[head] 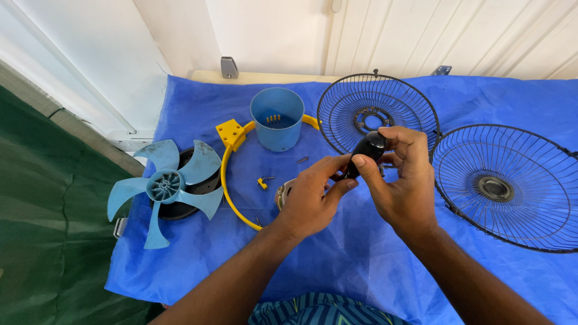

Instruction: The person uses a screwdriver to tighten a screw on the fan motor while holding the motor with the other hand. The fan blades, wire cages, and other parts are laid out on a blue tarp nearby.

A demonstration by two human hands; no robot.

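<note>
I am looking down at my two bare hands over a blue sheet [337, 259] spread on a table. My right hand [400, 180] holds a small black rounded part [368, 146], its fingers curled over the top and the thumb pressed along its side, clamped on it. My left hand [310, 195] meets it from below, with thumb and fingertips pinched together at the lower end of the same black part; I cannot tell just what they grip there, since the fingers hide that end. The part is held up above the sheet, in front of the nearer edge of a black wire fan guard [376, 111].

A second wire fan guard [506, 186] lies to the right, just beside the first. To the left lies a light blue fan blade [165, 186] with five wings, resting on a dark round piece [180, 210]. Between the blade and my hands curves a yellow ring [226, 186] with a square bracket. A blue plastic cup [277, 117] stands upright inside that ring, near the back. A small yellow clip [262, 182] and a loose screw [302, 160] lie on the sheet near my left hand.
</note>
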